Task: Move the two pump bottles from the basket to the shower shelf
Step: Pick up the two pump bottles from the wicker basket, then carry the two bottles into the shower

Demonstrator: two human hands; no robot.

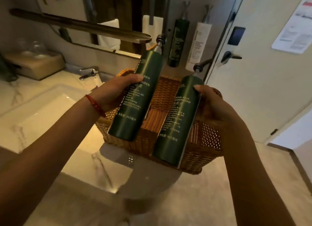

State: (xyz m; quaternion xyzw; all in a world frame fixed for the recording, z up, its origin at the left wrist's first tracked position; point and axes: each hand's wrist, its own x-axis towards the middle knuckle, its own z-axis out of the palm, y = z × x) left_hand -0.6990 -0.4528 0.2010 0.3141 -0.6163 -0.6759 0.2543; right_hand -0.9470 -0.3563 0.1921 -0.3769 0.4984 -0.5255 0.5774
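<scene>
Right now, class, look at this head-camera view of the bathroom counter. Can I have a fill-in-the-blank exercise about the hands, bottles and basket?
1. Each hand holds one dark ____ pump bottle.
2. The left hand holds the cleanser bottle; the right hand holds the bottle labelled ____.
3. Both bottles are held above a woven ____ on the counter.
4. A red ____ circles the left wrist.

Missing words: green; shampoo; basket; bracelet
</scene>
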